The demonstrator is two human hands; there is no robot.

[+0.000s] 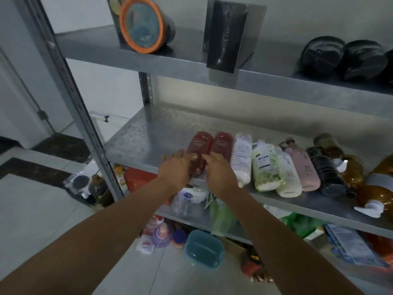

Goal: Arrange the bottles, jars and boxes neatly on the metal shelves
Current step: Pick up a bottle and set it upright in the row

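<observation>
**shelfwatcher:** Standing right next to this. Biggest thing here is the grey metal rack (85,116), a perforated upright post with flat, dull sheet-steel decks. The top shelf (95,41) carries a tall glossy black box (225,35), a round tub with an orange rim (141,24) tipped on its side, and some dark ribbed jars (321,54) off to the right.

**tidy_or_not:** And the bottles?

**shelfwatcher:** All on the middle shelf (148,133), lying flat in one row along the front edge, packed side by side. From the right: big amber bottles (378,188) with white pumps, a ribbed black bottle (325,169), a smooth pink bottle (304,167), a cream bottle (289,173), a green-labelled bottle (265,167) and a slim white bottle (241,156). Then come two translucent red ones with squared bases pointing at the wall.

**tidy_or_not:** What are the hands doing?

**shelfwatcher:** Both are palm down at the left end of the row. The left hand (174,167) lies over the near end of the left red bottle (198,145), fingers (180,155) stretched out and slightly fanned. The right hand (219,169) rests on the near end of the right red bottle (221,143), fingers straight and close together, tips touching the plastic. Neither looks wrapped around anything. The two bottles touch each other along their sides.
</observation>
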